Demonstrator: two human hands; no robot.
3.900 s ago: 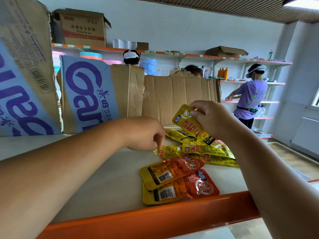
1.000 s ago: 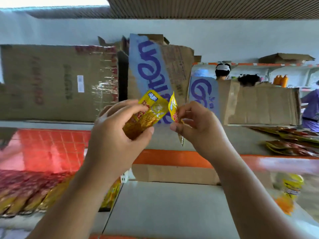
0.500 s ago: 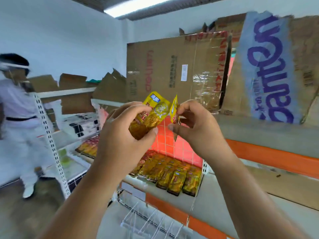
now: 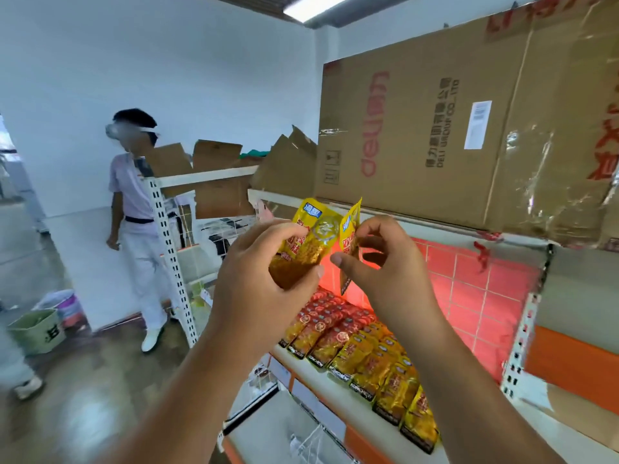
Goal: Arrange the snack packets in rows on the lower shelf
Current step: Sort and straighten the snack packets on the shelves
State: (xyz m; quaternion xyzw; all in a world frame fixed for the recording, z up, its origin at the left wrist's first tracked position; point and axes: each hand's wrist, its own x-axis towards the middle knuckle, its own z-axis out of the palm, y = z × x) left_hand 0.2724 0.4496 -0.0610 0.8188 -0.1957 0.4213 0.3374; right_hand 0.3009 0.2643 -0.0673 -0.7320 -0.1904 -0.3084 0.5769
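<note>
My left hand (image 4: 258, 276) grips a yellow snack packet (image 4: 310, 236) held upright in front of me. My right hand (image 4: 385, 272) pinches a second yellow packet (image 4: 350, 229) edge-on, right beside the first. Below and behind my hands, the lower shelf (image 4: 335, 390) carries rows of packets (image 4: 361, 349): red ones at the far end, yellow ones nearer me. A red tiled panel (image 4: 469, 289) backs that shelf.
A large brown cardboard box (image 4: 435, 128) lies on the shelf above the rows. A person in white (image 4: 140, 236) stands at the left by a white shelf upright (image 4: 170, 262). A green bucket (image 4: 37, 329) sits on the floor. Wire racks (image 4: 308, 440) lie below.
My view has swung left from the upper shelf with loose packets to the shelf bay with the rows. Both hands carried a yellow packet each and keep the same grip.
</note>
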